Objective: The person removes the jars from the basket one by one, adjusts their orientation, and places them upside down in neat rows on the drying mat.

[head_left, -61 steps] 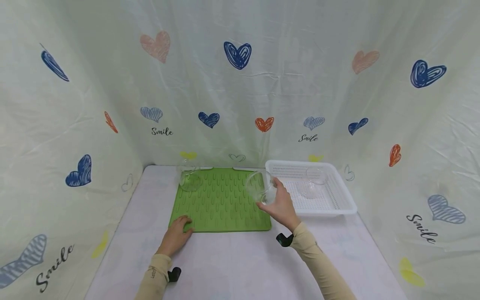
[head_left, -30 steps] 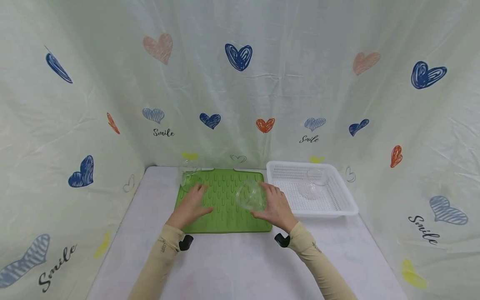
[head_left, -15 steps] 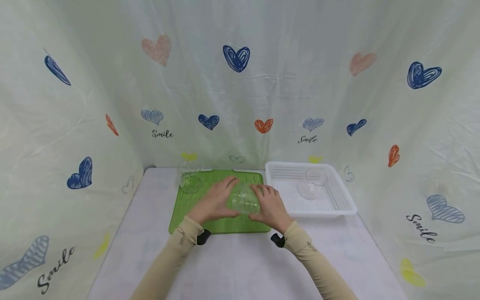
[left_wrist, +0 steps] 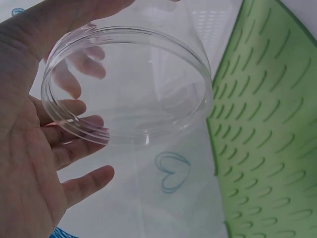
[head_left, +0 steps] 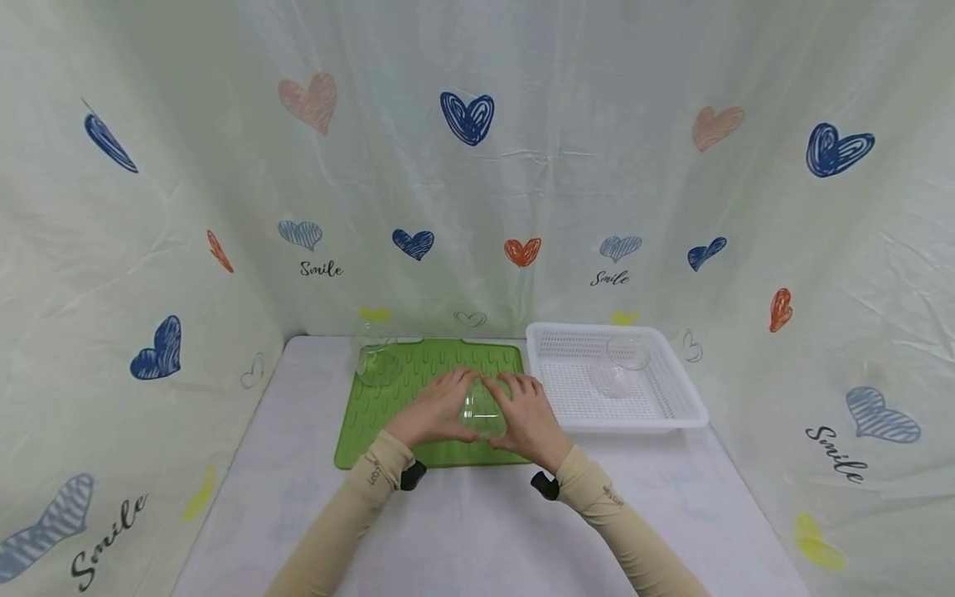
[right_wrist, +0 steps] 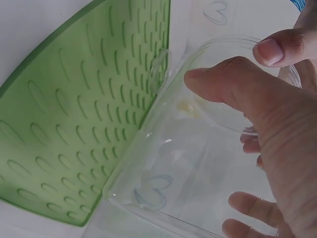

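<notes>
Clear container [head_left: 482,414] sits between your two hands, over the front right part of the green mat [head_left: 366,433]; contact with the mat cannot be told. It is colourless and glossy: round rim with stacked rings, pale glints on the wall, and the printed curtain [head_left: 567,199] shows through. Your left hand [head_left: 438,408] and right hand [head_left: 528,419] grip it from opposite sides, fingers curved round it. Second clear container [head_left: 379,366] stands at the mat's back left corner. White basket [head_left: 643,404], to the right, holds another clear piece [head_left: 612,380].
</notes>
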A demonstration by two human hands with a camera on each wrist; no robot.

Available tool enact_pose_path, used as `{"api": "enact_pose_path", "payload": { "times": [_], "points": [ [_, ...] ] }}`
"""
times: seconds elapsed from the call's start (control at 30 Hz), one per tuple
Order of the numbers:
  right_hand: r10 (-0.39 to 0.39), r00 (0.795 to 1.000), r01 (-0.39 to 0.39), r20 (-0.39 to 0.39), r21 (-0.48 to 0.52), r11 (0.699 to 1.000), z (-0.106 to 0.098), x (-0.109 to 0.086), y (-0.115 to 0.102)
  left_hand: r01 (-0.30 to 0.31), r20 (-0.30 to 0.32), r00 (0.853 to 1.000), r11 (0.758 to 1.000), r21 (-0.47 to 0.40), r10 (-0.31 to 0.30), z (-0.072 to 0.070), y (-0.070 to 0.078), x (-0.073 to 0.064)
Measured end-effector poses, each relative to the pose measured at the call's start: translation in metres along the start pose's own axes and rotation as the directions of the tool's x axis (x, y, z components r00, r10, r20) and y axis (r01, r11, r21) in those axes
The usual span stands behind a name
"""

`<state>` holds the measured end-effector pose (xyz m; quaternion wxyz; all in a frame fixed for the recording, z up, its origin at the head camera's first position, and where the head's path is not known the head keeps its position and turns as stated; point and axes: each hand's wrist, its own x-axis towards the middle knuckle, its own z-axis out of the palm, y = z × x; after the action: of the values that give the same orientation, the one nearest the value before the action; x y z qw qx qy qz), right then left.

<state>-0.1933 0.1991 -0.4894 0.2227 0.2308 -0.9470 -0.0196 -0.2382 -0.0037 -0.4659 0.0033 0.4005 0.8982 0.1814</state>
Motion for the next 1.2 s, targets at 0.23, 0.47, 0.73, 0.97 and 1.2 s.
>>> {"api": "enact_pose_path", "payload": {
  "times": [0.23,0.47,0.73,0.97,1.2],
  "points": [
    [0.004,1.0,-0.004,0.003,-0.011,1.0,0.0,-0.001,-0.004,0.013,0.014,1.0,1.0,0.0,-0.013,0.005,-0.002,0.0],
    [0.002,0.999,0.0,-0.04,0.034,0.999,0.001,0.0,-0.004,-0.006,-0.018,1.0,1.0,-0.007,0.006,0.003,-0.003,0.0],
    [0.005,0.999,-0.003,-0.032,0.048,0.999,0.003,0.001,-0.005,-0.041,-0.038,0.998,0.999,-0.019,0.041,0.005,-0.009,-0.002],
    [0.013,1.0,-0.011,-0.025,0.06,0.998,0.003,0.001,-0.006,-0.037,-0.045,0.998,0.999,-0.029,0.036,0.007,-0.011,-0.004],
    [0.004,0.999,-0.002,-0.035,0.067,0.998,0.003,0.001,-0.006,-0.028,-0.049,0.998,0.998,-0.054,0.025,0.007,-0.012,-0.008]
  ]
}}
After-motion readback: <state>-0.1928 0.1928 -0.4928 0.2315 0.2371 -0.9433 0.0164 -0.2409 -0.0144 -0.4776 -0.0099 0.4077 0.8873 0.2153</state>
